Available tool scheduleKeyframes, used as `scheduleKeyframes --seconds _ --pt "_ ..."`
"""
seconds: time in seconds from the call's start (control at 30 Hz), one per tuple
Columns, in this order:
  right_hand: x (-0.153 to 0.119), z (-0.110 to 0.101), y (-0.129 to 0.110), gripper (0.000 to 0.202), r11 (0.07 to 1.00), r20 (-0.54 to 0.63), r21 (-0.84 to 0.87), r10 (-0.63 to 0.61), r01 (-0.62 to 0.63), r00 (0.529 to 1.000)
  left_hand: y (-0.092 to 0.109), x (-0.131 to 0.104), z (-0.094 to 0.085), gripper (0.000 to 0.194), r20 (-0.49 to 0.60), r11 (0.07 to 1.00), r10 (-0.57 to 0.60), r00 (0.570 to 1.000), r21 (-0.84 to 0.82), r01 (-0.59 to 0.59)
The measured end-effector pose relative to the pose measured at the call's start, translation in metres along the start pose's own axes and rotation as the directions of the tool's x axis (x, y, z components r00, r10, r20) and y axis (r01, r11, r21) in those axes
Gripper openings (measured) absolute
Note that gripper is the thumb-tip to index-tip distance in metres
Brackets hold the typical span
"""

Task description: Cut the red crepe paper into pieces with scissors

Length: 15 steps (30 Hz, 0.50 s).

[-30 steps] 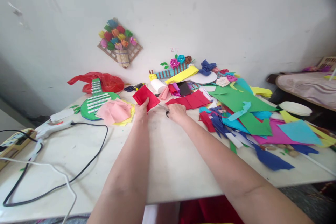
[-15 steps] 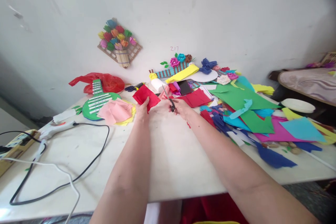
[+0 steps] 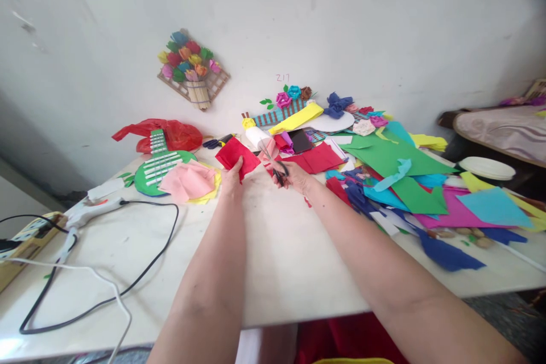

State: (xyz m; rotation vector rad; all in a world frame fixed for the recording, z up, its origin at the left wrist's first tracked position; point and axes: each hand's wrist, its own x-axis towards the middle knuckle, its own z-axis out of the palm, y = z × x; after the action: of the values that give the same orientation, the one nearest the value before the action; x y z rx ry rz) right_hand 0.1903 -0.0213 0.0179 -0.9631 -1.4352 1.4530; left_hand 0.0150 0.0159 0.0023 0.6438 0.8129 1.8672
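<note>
My left hand is closed on a piece of red crepe paper, its thumb lying over the front. To its right, my right hand grips a pair of scissors by the black handles. The blades point up and left, close to the paper's right edge but apart from it. Behind the scissors lie a white roll and pink paper. Larger red paper lies just beyond my right hand.
On the left are a green guitar-shaped craft, pink crepe squares, a glue gun with looping cable, and a power strip. Coloured paper sheets cover the right side. A white bowl sits at the far right.
The scissors have shifted slightly, and their handles look more spread. My left hand and the red paper stay almost in place. The view has moved a little.
</note>
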Motion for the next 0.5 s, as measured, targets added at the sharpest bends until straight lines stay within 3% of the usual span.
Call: scheduleKeyframes --seconds 0.17,0.5 --pt "-0.0042 0.0063 -0.0018 0.038 0.978 -0.002 -0.209 0.014 -0.014 1.000 0.0028 -0.0019 0.0012 0.024 -0.032 1.000 -0.013 0.999 -0.004 0.013" --pt "-0.0052 0.0071 -0.0033 0.041 0.955 0.066 -0.288 0.094 -0.072 0.993 0.0041 -0.0034 0.0014 0.021 -0.024 0.999 -0.035 0.999 0.015 0.036"
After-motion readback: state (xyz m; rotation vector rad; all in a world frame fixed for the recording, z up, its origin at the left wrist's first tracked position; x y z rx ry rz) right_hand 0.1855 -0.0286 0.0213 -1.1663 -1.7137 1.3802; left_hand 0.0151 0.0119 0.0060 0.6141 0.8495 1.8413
